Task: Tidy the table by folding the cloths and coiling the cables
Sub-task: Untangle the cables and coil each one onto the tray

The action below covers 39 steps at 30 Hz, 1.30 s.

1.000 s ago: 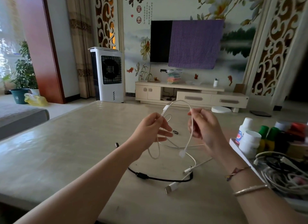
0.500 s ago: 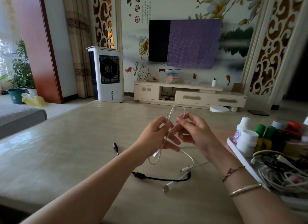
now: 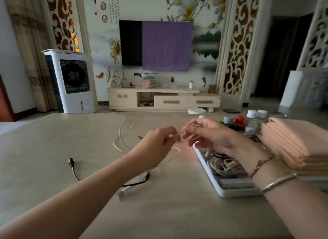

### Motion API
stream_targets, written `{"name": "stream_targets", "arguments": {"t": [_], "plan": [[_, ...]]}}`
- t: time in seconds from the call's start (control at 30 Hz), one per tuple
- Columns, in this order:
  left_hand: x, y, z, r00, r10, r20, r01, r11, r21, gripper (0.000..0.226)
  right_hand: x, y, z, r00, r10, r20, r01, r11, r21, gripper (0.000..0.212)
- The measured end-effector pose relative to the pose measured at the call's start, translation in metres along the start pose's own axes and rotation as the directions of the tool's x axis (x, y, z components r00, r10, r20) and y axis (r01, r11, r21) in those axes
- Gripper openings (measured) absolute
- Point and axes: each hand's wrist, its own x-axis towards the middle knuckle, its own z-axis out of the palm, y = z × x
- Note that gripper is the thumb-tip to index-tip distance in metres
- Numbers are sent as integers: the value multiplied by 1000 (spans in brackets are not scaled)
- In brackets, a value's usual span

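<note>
Your left hand point(image 3: 159, 141) and right hand point(image 3: 209, 134) meet above the middle of the table point(image 3: 53, 150), and each grip pinches the same thin white cable point(image 3: 177, 141) between thumb and fingertips. The picture is blurred at that spot, so you cannot count the loops. Holding the cable in the air between both hands probably serves to keep the finished turns together while the free length trails down to the table below your left wrist, where a white plug point(image 3: 124, 192) lies.

A second white cable point(image 3: 122, 134) lies loose in an open curl farther back on the table, apart from your hands. A black cable point(image 3: 72, 167) lies to the left and runs under your left forearm. Both appear not yet coiled.

A white tray point(image 3: 218, 185) to the right holds a heap of coiled cables, likely the collecting place. Just beside it stands a stack of folded peach cloths point(image 3: 298, 142), with small bottles point(image 3: 252, 118) behind.

The table top is pale, smooth and matt. Beyond it stand a low cabinet point(image 3: 159, 100), a television half covered by a purple cloth point(image 3: 166, 45), and a white air cooler point(image 3: 71, 82).
</note>
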Motion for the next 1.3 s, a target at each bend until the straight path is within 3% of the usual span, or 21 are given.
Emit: {"name": "stream_targets", "arguments": {"t": [0.1, 0.3, 0.37, 0.43, 0.53, 0.63, 0.73, 0.93, 1.13, 1.3], "plan": [[18, 31, 23, 994, 111, 14, -112, 991, 74, 21, -24, -1, -42, 999, -10, -37, 14, 995, 101, 30], [50, 87, 72, 965, 236, 115, -251, 959, 135, 21, -67, 5, -119, 967, 7, -254, 9, 998, 63, 27], [61, 96, 85, 963, 241, 123, -259, 953, 155, 23, -72, 11, -131, 939, -6, -345, -1, 1000, -22, 25], [74, 102, 96, 968, 217, 127, -238, 954, 181, 27, -70, 16, -140, 897, -55, -438, -60, 968, -243, 21], [91, 103, 114, 971, 163, 173, -198, 958, 210, 25, -63, 24, -148, 874, -126, -469, -157, 840, -520, 11], [100, 96, 128, 954, 86, 286, -168, 946, 276, 26, -58, 38, -149, 906, -162, -392, -230, 588, -776, 12], [103, 88, 131, 946, 30, 322, -114, 962, 248, 28, -58, 45, -147, 921, -200, -335, -217, 453, -865, 22], [95, 76, 110, 968, 14, 249, -46, 991, 126, 33, -57, 34, -134, 907, -256, -334, -120, 603, -788, 30], [86, 65, 92, 988, 19, 154, -29, 998, 62, 31, -54, 30, -114, 900, -293, -323, -68, 637, -768, 28], [71, 41, 64, 999, -11, 33, 12, 1000, -15, 38, -47, 18, -78, 903, -356, -240, 59, 658, -751, 28]]}}
